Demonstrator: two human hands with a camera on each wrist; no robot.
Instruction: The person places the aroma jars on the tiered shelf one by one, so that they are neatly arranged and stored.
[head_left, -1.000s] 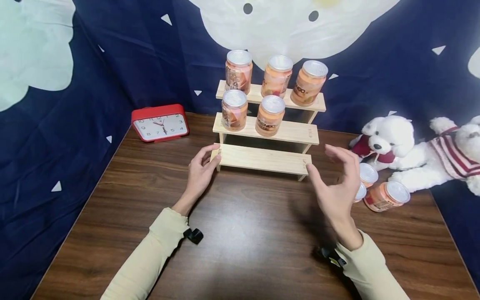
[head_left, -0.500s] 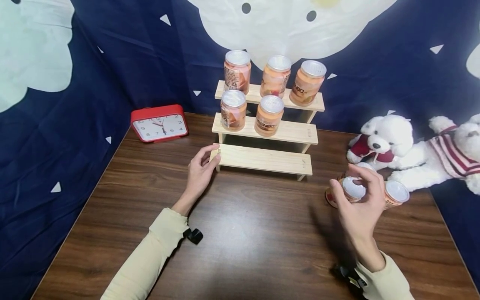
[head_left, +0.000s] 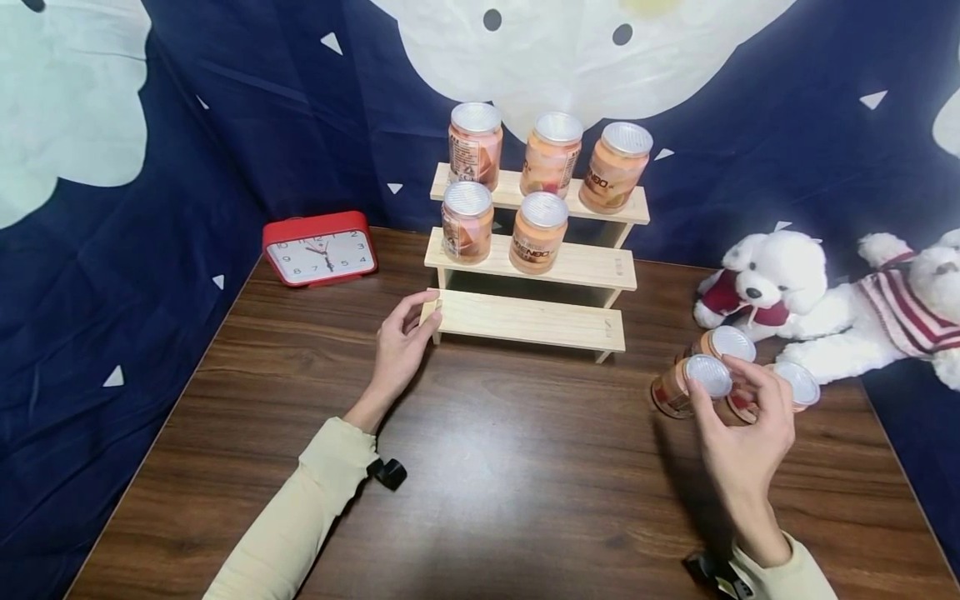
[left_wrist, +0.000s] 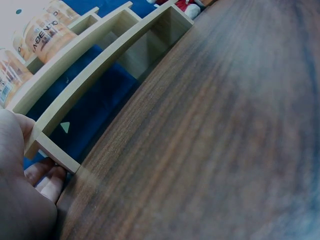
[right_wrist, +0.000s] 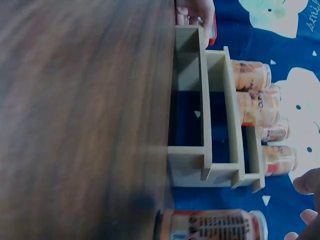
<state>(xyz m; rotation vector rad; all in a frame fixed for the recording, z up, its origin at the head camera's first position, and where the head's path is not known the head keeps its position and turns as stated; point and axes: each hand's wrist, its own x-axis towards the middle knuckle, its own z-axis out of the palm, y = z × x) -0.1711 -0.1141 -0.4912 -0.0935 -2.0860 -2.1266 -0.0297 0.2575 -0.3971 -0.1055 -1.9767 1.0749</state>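
A three-step wooden display rack stands mid-table. My left hand holds the left end of its lowest step; in the left wrist view the thumb lies at the step's corner and fingers curl beside the leg. My right hand hovers over a cluster of three orange cans with silver lids, its thumb beside the nearest can. Another can stands behind, and one is partly hidden by the fingers. In the right wrist view, fingertips appear apart from the can.
Three cans stand on the top step, including one on the left; two, one printed, stand on the middle step. A red clock sits at left. White plush dogs lie behind the cans at right. Dark blue cloth hangs behind.
My right hand has moved right and toward me, from beside the rack's right end to the can cluster. My left hand keeps its place on the lowest step.
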